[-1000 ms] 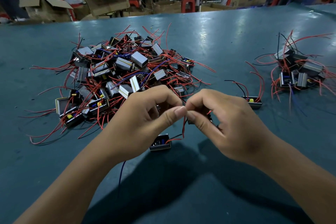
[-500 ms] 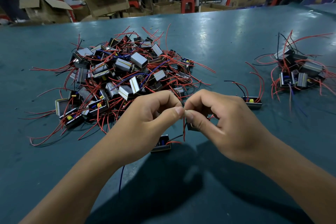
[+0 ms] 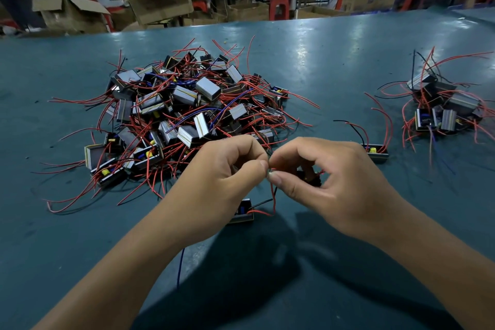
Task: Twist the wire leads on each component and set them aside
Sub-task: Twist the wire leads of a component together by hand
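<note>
Both hands' grip [image 3: 268, 170] pinching red lead [image 3: 272, 195]

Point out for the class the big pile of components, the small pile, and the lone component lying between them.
big pile [image 3: 187, 112]: head view, on a grey component near its middle.
small pile [image 3: 444, 107]: head view, on the components at its middle.
lone component [image 3: 376, 151]: head view, on its dark body.
</note>
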A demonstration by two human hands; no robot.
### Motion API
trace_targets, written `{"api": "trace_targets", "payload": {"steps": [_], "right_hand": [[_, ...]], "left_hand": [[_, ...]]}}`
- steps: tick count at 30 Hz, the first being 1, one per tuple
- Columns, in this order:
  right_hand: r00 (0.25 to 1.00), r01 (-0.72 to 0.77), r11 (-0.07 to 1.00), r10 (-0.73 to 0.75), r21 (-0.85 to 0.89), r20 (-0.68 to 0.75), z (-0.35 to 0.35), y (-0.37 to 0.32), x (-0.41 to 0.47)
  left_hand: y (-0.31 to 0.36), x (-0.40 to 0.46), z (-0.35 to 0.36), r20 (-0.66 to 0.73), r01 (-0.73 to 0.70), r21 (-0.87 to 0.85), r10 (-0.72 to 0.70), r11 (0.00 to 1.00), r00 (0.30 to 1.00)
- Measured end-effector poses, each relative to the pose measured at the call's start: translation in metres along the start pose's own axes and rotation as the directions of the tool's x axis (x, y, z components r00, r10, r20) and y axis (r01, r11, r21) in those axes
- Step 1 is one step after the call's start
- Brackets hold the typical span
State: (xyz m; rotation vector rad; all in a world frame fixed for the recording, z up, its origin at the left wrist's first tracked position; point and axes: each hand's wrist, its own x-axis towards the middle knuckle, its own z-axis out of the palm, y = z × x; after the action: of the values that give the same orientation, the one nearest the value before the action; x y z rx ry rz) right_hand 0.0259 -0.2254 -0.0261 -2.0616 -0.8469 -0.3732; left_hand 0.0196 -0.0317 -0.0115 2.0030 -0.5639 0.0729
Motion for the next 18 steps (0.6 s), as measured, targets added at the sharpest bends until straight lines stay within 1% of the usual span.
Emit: {"api": "trace_targets", "payload": {"steps": [6,14,18], "right_hand": [[0.992,-0.129,0.979,0.124,0.160,0.038,0.0007,-0.0002,-0.0006],[0.982,-0.181,0.951,0.162,0.249,0.098,-0.0023,-0.0002,0.0035],[0.981,-0.182,0.953,0.161,0.242,0.105,-0.0030,-0.0017,0.0034]], "left_hand": [[0.0027,-0.0008,0.0007,-0.014,-0.036,0.058,0.037,0.998,0.999],[0.0047,-0.0012,-0.0020,-0.014,-0.073,0.067,0.074,0.995,0.997],[0.0055,-0.0022,-0.0025,-0.002,-0.088,0.060,0.088,0.994,0.996]]}}
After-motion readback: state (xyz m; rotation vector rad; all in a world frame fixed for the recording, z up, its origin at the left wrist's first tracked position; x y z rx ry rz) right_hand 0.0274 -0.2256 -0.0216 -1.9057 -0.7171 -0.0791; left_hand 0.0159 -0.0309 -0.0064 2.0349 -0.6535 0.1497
